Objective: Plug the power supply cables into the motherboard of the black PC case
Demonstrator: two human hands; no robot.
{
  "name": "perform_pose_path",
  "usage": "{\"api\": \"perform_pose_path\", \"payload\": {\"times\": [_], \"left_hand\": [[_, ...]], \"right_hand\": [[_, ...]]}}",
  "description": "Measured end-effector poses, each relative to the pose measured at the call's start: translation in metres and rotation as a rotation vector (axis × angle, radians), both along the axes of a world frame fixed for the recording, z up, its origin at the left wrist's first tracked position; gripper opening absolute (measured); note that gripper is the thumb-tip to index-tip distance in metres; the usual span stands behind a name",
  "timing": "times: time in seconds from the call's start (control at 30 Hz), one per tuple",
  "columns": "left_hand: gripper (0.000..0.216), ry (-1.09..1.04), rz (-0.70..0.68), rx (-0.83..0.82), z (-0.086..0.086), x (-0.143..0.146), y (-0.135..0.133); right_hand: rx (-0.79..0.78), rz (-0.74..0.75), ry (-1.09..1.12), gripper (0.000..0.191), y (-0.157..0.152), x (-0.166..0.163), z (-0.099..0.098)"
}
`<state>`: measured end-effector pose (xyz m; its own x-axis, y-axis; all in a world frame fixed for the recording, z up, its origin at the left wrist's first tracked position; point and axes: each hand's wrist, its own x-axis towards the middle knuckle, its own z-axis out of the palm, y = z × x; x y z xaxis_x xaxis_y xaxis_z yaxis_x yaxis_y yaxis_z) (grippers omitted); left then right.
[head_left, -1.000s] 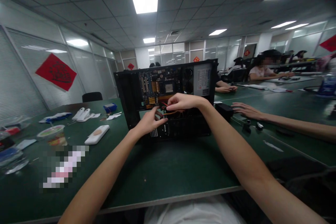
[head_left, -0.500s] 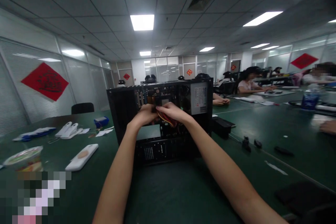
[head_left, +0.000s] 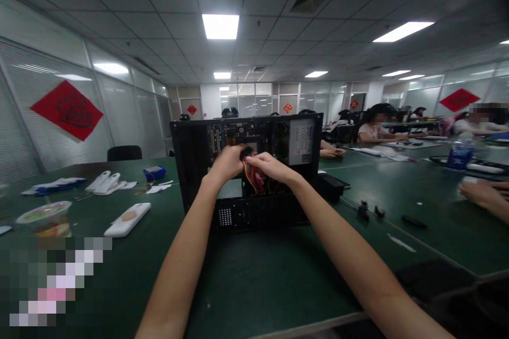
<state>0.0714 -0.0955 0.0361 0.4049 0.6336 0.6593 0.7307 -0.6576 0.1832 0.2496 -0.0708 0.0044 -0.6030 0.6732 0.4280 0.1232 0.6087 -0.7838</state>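
Note:
An open black computer case [head_left: 194, 169] stands before me with its inside facing me. Colored power cables [head_left: 254, 179], red, yellow and black, hang in front of the motherboard [head_left: 248, 131]. My left hand [head_left: 229, 161] is closed around the dark upper end of the bundle, its fingertips partly hidden. Thumb and fingers of my right hand [head_left: 271, 166] pinch the same cables just to the right, close to the left hand. The power supply [head_left: 301, 141] with its white label sits in the upper right of the case.
Left of the case lie a white power bank [head_left: 128, 220], a food tub [head_left: 45, 218], a blue packet [head_left: 154, 173] and white slippers-like items [head_left: 105, 183]. A black box [head_left: 333, 186] and small dark parts [head_left: 362, 211] lie right. Other people's hands rest on the table [head_left: 294, 270].
The view has shifted slightly. The cable bundle now shows more below my hands, spread out and hanging lower. Both hands stay together at the cables.

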Motion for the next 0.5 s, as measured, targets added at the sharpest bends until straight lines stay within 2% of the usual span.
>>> {"api": "perform_pose_path", "payload": {"times": [0.13,0.27,0.43,0.5], "left_hand": [[0.04,0.019,-0.035,0.0,-0.008,0.003,0.003],[0.049,0.044,-0.076,0.046,-0.012,0.0,0.002],[0.045,0.003,-0.077,0.091,-0.011,0.002,-0.001],[0.041,-0.003,-0.052,0.09,-0.011,0.004,-0.001]], "right_hand": [[-0.042,-0.007,0.012,0.067,0.004,0.0,-0.009],[0.016,-0.012,-0.063,0.075,-0.001,0.003,-0.005],[0.117,-0.117,-0.075,0.08,-0.005,0.005,0.002],[0.168,-0.21,-0.057,0.081,-0.003,0.005,0.001]]}}
